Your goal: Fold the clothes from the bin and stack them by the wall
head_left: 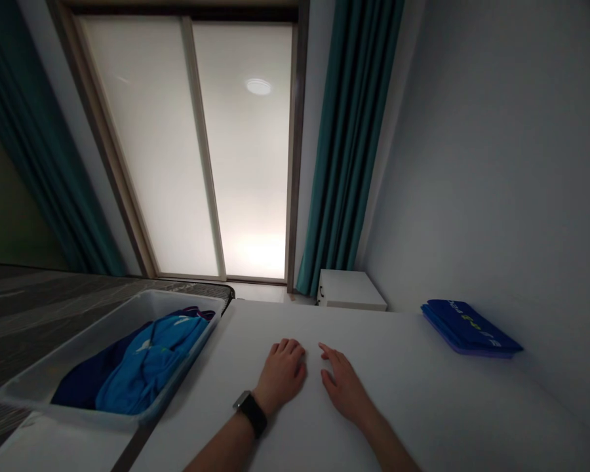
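My left hand (282, 372), with a dark-banded watch (250, 412) on its wrist, rests on the white tabletop (373, 341). Its fingers are loosely bent, the thumb sits a little apart, and nothing shows in its grasp. To its right, my right hand (344, 385) is open over the same surface, index finger stretched forward and thumb apart. A small gap separates the two hands. Left of them stands a translucent plastic bin (34, 390) holding bright blue clothing (160, 357) and navy clothing (86, 373). Folded blue fabric with printed lettering (472, 328) lies at the table's right side.
A white cabinet (349, 290) stands beyond the table's far edge. Behind it are a frosted sliding door (246, 164) and teal curtains (349, 144). A pale wall (511, 164) borders the right side. A dark striped surface (39, 295) lies at left, beyond the bin.
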Demonstrator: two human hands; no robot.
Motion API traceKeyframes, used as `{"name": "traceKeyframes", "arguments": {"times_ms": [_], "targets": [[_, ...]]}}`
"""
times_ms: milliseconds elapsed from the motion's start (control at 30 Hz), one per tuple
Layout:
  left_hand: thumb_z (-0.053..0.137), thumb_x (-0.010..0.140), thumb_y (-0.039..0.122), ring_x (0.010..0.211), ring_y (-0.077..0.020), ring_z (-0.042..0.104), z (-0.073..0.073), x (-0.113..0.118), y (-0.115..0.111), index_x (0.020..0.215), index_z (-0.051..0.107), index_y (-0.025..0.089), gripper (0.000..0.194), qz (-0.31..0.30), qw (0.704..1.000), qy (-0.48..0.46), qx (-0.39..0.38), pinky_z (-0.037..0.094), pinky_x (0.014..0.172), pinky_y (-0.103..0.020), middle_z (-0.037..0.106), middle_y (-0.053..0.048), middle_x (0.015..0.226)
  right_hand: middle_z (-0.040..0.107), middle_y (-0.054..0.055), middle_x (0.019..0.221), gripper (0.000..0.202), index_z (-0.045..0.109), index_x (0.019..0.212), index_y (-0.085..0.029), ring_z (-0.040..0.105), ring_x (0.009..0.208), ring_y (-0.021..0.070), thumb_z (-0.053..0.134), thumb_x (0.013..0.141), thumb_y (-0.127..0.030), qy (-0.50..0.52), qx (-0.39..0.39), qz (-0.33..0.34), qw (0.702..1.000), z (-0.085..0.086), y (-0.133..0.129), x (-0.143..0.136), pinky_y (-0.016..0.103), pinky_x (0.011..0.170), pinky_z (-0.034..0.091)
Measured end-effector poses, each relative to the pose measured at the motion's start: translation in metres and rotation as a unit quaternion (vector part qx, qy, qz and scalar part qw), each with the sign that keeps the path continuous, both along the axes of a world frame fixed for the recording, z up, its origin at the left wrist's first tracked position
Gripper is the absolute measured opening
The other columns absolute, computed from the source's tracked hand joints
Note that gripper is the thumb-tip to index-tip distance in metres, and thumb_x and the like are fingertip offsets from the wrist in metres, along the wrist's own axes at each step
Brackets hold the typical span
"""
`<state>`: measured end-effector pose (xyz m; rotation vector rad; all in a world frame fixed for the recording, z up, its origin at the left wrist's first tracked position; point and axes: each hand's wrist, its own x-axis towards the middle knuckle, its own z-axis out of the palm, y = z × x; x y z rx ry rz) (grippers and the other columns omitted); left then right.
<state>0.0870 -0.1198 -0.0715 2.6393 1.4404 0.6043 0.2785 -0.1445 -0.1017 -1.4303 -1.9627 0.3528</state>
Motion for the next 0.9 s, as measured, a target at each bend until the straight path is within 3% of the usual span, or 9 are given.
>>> {"name": "traceKeyframes", "arguments": {"times_ms": [400, 700, 900], "targets": [[0.054, 0.087, 0.019, 0.108, -0.0221, 0.050, 0.006, -0.007, -0.003, 0.103, 0.059, 0.024, 0.018, -0.063, 0.997, 0.008, -0.031, 0.038, 0.095, -0.036, 0.060, -0.003, 0.111, 0.067, 0.008, 0.103, 0.041, 0.063, 0.120, -0.021, 0.060, 0.100, 0.0215, 0.040, 0.086, -0.016, 0.003, 0.000, 0.012, 1.000, 0.008, -0.003, 0.000, 0.036, 0.097, 0.046], [0.054, 0.088, 0.023, 0.102, -0.0242, 0.053, 0.013, -0.010, -0.009, 0.096, 0.060, 0.023, 0.010, -0.044, 0.996, 0.068, -0.028, 0.043, 0.089, -0.039, 0.060, -0.005, 0.105, 0.068, 0.009, 0.102, 0.037, 0.065, 0.115, -0.021, 0.061, 0.099, 0.0228, 0.038, 0.090, -0.020, 0.014, 0.002, 0.026, 1.000, 0.008, -0.007, -0.006, 0.038, 0.096, 0.047], [0.055, 0.088, 0.030, 0.103, -0.0258, 0.056, 0.025, -0.029, -0.021, 0.098, 0.061, 0.023, 0.014, -0.042, 0.990, 0.121, -0.058, 0.046, 0.087, -0.039, 0.062, -0.007, 0.105, 0.068, 0.009, 0.103, 0.038, 0.066, 0.115, -0.023, 0.062, 0.100, 0.0233, 0.038, 0.090, -0.022, 0.016, 0.007, 0.039, 0.999, 0.003, -0.008, -0.008, 0.041, 0.096, 0.048]]}}
